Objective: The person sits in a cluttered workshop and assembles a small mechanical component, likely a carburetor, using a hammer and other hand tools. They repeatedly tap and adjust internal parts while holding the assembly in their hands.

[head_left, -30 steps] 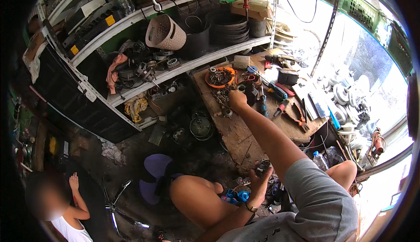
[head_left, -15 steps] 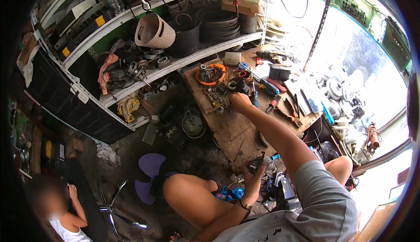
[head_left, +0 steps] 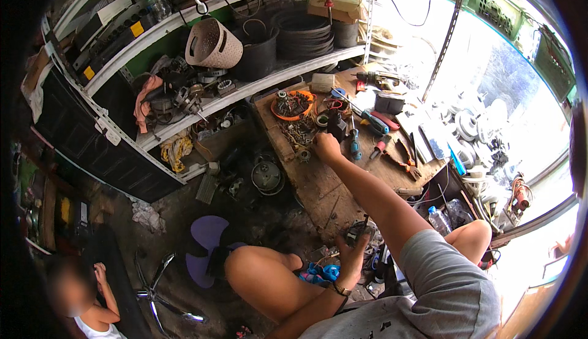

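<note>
My left hand (head_left: pixel 351 259) is closed around a dark, round metal part with a thin upright shaft, seemingly a small motor (head_left: pixel 355 233), close to the bench's near edge. My right hand (head_left: pixel 326 147) reaches across the wooden workbench (head_left: pixel 318 195), its fingers curled down among loose screws and small parts (head_left: pixel 298 132). Whatever those fingers may hold is hidden. Just beyond it stand a black block-shaped part (head_left: pixel 335 124) and an orange bowl (head_left: pixel 294 106) of small hardware. A blue-handled screwdriver (head_left: pixel 355 146) lies to its right.
Pliers (head_left: pixel 405 155) and another screwdriver (head_left: pixel 375 123) lie on the bench's right side. Behind it, a metal shelf (head_left: pixel 251 80) bears a woven basket (head_left: pixel 214 44) and black buckets. A purple fan blade (head_left: pixel 208 235) and chrome chair base (head_left: pixel 152 293) are on the floor. Someone sits at lower left.
My right hand has drawn slightly left and nearer across the bench, exposing more of the black part behind it. My left hand keeps its grip on the motor. The view has shifted slightly.
</note>
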Motion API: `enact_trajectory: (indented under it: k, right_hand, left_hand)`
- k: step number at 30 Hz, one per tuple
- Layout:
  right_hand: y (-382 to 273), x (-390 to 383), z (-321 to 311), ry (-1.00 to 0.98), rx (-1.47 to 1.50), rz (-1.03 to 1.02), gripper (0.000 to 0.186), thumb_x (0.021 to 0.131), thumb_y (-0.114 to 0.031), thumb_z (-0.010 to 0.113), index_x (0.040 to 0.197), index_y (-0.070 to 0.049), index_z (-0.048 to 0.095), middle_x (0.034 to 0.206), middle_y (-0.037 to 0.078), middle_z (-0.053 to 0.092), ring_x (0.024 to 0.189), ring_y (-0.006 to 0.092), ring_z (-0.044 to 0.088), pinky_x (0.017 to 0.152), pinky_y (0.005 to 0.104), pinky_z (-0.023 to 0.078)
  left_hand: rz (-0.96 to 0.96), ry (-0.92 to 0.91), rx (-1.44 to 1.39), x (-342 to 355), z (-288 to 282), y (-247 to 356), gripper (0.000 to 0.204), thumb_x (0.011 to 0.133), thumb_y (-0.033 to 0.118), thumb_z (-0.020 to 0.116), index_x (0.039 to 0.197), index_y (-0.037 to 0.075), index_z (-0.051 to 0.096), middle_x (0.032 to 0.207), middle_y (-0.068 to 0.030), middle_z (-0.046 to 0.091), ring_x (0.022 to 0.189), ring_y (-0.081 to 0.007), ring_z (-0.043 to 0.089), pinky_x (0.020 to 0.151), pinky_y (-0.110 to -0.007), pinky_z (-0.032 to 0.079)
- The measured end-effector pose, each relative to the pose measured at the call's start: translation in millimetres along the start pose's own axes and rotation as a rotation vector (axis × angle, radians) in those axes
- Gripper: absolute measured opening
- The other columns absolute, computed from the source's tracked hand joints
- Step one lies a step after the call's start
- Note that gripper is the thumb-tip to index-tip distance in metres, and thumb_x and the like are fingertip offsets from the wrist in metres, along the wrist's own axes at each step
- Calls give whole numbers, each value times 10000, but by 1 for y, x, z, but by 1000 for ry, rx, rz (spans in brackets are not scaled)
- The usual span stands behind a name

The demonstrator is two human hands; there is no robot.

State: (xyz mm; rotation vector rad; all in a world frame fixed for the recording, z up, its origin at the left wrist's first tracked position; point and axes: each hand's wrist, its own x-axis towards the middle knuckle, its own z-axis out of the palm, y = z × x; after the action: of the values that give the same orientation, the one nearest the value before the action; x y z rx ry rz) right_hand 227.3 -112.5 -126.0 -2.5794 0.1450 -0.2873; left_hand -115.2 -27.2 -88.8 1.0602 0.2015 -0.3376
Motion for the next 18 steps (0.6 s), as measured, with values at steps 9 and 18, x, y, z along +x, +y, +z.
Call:
enact_trajectory:
  k: [9, 18]
  right_hand:
    - [9, -15, -15, -68, 122, -139, 185, 749, -146, 754, 912, -64, 724, 895, 167, 719, 862, 355, 697, 775, 428, 562]
    - [5, -20, -11, -32, -11, 75, 205, 732, -149, 780, 914, -67, 735, 920, 177, 720, 898, 353, 699, 795, 440, 565]
  left_hand:
    - [63, 20, 28, 10, -14, -19, 1090, 793, 365, 833, 1529, -7, 121, 1491, -177, 311, 1361, -261, 348, 1147, -392, 272]
    - [111, 60, 122, -1, 1, 0, 1218, 752, 385, 858, 1556, 35, 13, 1492, -204, 274, 1379, -282, 305, 1147, -415, 277]
